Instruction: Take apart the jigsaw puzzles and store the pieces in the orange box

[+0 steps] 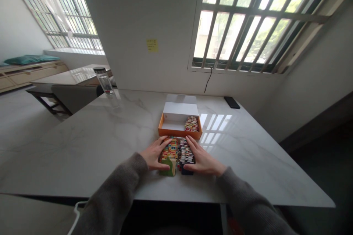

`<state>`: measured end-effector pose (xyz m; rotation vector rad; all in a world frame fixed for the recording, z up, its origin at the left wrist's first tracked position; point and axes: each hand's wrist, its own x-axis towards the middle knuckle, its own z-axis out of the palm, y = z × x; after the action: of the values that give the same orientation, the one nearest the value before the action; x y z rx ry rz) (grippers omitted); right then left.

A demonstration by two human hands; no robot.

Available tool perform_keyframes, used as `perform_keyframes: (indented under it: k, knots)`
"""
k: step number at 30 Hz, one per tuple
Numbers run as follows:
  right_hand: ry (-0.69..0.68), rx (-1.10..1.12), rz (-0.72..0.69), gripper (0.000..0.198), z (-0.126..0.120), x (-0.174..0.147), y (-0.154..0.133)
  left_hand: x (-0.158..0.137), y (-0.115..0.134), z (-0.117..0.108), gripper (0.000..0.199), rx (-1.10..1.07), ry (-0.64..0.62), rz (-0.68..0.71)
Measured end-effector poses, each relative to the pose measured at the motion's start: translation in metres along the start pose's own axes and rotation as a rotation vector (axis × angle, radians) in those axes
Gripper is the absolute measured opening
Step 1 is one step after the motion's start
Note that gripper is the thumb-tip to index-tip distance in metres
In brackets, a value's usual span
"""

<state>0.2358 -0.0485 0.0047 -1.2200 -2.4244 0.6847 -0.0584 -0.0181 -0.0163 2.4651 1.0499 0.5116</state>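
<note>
My left hand (156,154) is wrapped along a row of thin, colourful cardboard pieces (170,147) with uneven edges, thumb at the front and fingertips at the far end. A green piece (166,172) faces me at the near end of that row. Beside it, my right hand (202,158) spans a second row of dark and white pieces (185,151) in the same way, its thumb against a dark front piece (187,172). Both rows rest on the table. Just behind them stands an orange box (172,132), its white lid (180,108) folded back; similar pieces (192,123) fill its right end.
The white marbled table (82,150) ends close in front of me. A black phone (232,102) lies at the back right, and a clear bottle (104,80) stands at the back left. A wall with a yellow note (152,45) and a barred window rises behind.
</note>
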Motion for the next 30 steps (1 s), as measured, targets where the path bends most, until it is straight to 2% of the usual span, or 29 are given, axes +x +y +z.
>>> perform_keyframes:
  k: [5, 10, 13, 17, 21, 24, 27, 30]
  knots:
    - [0.000, 0.013, 0.032, 0.116, 0.004, 0.002, -0.005, 0.000, -0.002, 0.000, 0.112, -0.035, -0.005, 0.009]
    - [-0.024, 0.023, 0.013, 0.117, -0.009, 0.001, -0.007, -0.003, 0.006, -0.005, 0.116, -0.020, 0.062, 0.016]
    - [0.060, 0.031, -0.005, 0.094, -0.023, -0.005, -0.011, -0.003, 0.017, -0.015, 0.095, 0.053, 0.159, 0.005]
    - [0.264, 0.004, -0.037, 0.064, -0.046, 0.000, -0.006, 0.010, 0.038, -0.036, 0.060, 0.119, 0.277, 0.052]
    - [0.387, -0.055, -0.058, 0.046, -0.067, 0.031, 0.023, 0.040, 0.057, -0.052, 0.039, 0.148, 0.311, 0.075]
    - [0.442, -0.069, -0.034, 0.041, -0.074, 0.057, 0.052, 0.073, 0.061, -0.055, 0.035, 0.193, 0.305, 0.019]
    - [0.490, -0.047, -0.020, 0.042, -0.069, 0.073, 0.071, 0.109, 0.054, -0.053, 0.033, 0.195, 0.286, -0.039]
    - [0.509, -0.024, -0.007, 0.046, -0.057, 0.078, 0.079, 0.143, 0.042, -0.048, 0.039, 0.075, 0.195, -0.067]
